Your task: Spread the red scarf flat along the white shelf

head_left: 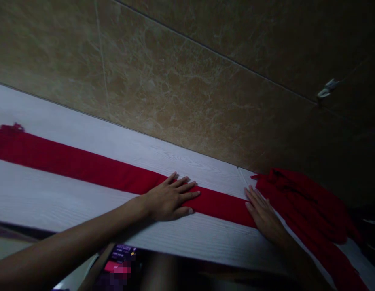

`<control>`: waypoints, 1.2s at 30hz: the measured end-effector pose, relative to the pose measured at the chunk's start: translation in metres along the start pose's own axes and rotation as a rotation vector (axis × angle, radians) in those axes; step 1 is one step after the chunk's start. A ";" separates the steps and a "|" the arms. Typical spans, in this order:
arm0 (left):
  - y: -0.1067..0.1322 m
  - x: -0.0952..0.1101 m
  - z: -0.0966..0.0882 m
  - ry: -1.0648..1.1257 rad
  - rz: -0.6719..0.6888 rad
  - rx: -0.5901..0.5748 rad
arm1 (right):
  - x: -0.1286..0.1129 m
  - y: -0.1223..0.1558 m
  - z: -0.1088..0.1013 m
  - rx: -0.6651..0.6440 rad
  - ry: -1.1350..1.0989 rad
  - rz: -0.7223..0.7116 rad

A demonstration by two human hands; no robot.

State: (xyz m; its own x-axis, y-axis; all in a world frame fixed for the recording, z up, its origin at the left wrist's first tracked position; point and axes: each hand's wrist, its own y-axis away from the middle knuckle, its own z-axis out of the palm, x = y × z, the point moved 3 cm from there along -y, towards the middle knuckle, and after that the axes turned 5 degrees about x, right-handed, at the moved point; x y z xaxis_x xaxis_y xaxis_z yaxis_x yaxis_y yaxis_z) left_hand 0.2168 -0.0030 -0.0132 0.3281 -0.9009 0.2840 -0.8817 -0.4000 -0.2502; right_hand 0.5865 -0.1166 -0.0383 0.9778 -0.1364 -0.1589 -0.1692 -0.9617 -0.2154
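A long red cloth strip lies flat across a white wood-grain table, running from the far left to the right. My left hand rests flat on the strip near the middle, fingers stretched out. My right hand lies flat with fingers together at the strip's right part, close to the table's corner. Beyond it the red cloth bunches into a heap that spills off the table's right end.
Behind the table is a brown marbled tile wall with a small white hook or clip at the upper right. Below the table's near edge sits a dark object with a pink and purple label.
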 end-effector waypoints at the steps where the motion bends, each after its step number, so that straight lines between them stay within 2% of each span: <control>1: 0.000 0.001 0.000 -0.007 0.009 -0.007 | 0.002 0.001 0.003 0.029 0.000 -0.012; 5: 0.002 0.005 -0.003 -0.031 0.061 -0.032 | 0.012 0.001 0.025 0.009 -0.003 -0.081; 8: 0.002 0.006 -0.008 -0.040 0.052 -0.060 | 0.000 -0.005 0.026 0.054 -0.011 -0.072; 10: -0.001 0.007 -0.013 -0.023 0.044 -0.069 | -0.026 -0.013 0.018 0.106 -0.041 -0.090; 12: -0.005 0.006 -0.019 -0.001 0.017 -0.052 | -0.062 -0.022 0.010 0.138 -0.088 -0.133; 15: -0.011 0.002 -0.024 0.002 -0.073 -0.026 | -0.117 -0.033 0.010 0.063 -0.163 -0.216; 18: -0.009 -0.006 -0.024 -0.019 -0.135 -0.054 | -0.148 -0.037 0.023 -0.023 -0.182 -0.249; 22: 0.009 -0.016 -0.021 -0.019 -0.144 -0.085 | -0.155 -0.032 0.042 -0.033 -0.141 -0.304; 25: 0.028 -0.026 -0.027 -0.026 -0.150 -0.103 | -0.151 -0.029 0.046 -0.025 -0.119 -0.315; 29: 0.052 -0.048 -0.056 -0.063 -0.201 -0.111 | -0.151 -0.029 0.045 -0.026 -0.121 -0.311; 33: 0.075 -0.081 -0.091 -0.128 -0.382 -0.038 | -0.155 -0.028 0.042 -0.015 -0.108 -0.310; 36: 0.094 -0.095 -0.092 -0.135 -0.441 -0.091 | -0.158 -0.027 0.039 -0.025 -0.088 -0.316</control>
State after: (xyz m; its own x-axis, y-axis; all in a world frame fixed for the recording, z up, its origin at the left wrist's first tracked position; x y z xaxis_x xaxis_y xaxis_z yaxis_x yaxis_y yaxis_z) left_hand 0.0713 0.0605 0.0214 0.7139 -0.6647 0.2204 -0.6724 -0.7385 -0.0494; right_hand 0.4321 -0.0603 -0.0450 0.9669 0.1895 -0.1708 0.1450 -0.9590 -0.2433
